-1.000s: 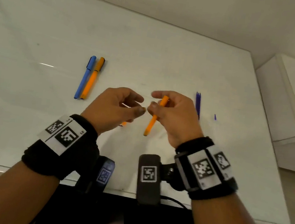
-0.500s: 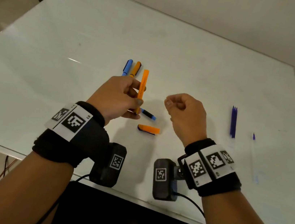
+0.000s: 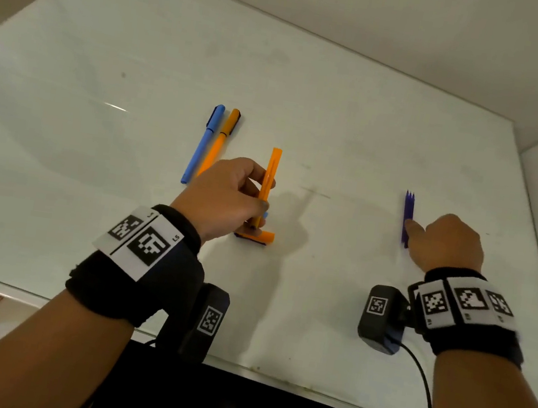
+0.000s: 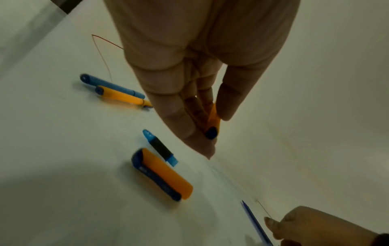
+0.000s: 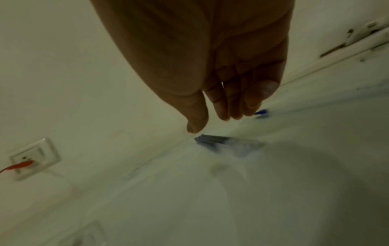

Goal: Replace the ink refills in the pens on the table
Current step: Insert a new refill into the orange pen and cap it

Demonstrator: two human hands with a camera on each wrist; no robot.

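White table: which step is in hand? (Trainee)

Refill pick-up, by my reading. Left hand pinches an orange barrel between thumb and fingers, held upright above the table. Right hand holds nothing. Its fingers are extended and loosely spread, tips at the near end of the refills. (Instructor)

Where do the parts lie? (Trainee)

Two capped pens, one blue and one orange, lie side by side left of centre, beyond the left hand. Cap lies below the left hand, with the tip section just beside it. Refills lie bundled right of centre, well apart from the barrel. (Instructor)

What does the next move call for? (Trainee)

Probably this: separate one refill from the bundle, pinch it, carry it to the barrel and feed it into the open end. Thin rods lying flat and close together call for a fingertip or nail grip. Expect the neighbours to roll. (Instructor)

What cannot be confirmed? (Trainee)

- Contact between right fingertips and refills: the right wrist view is blurred.
- Refill count.
- Whether the barrel is empty: its lower end sits inside the left hand in the head view.
- Blue piece beyond the right fingers: not identifiable.

(Instructor)
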